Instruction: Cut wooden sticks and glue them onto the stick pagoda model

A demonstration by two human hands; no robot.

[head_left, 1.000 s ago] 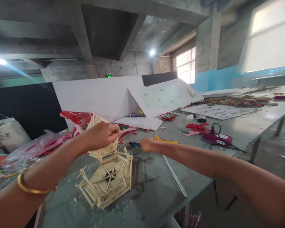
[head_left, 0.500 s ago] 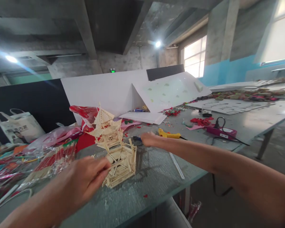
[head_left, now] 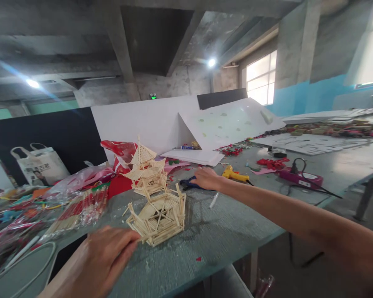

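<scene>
My left hand (head_left: 112,252) is closed in a pinch on a thin wooden stick (head_left: 148,236), at the near left of a pagoda-like model. The model's wide stick base (head_left: 161,217) has a spoked top, and a tiered tower with pointed roofs (head_left: 144,167) rises behind it. My right hand (head_left: 207,179) reaches across the table, its fingers closed around the handles of dark blue pliers (head_left: 188,183) just right of the tower. Part of the pliers is hidden under the hand. Right of that hand lies a yellow glue gun (head_left: 234,174).
A white stick (head_left: 214,200) lies below my right wrist. Bundled sticks in plastic (head_left: 77,209) and a white cable (head_left: 46,265) spread at left. A purple power strip (head_left: 300,178) sits at right. White boards (head_left: 146,124) stand behind.
My left hand has drawn back toward me with the stick, away from the model's base. The white stick by my right arm lies farther back and left. The view has shifted slightly.
</scene>
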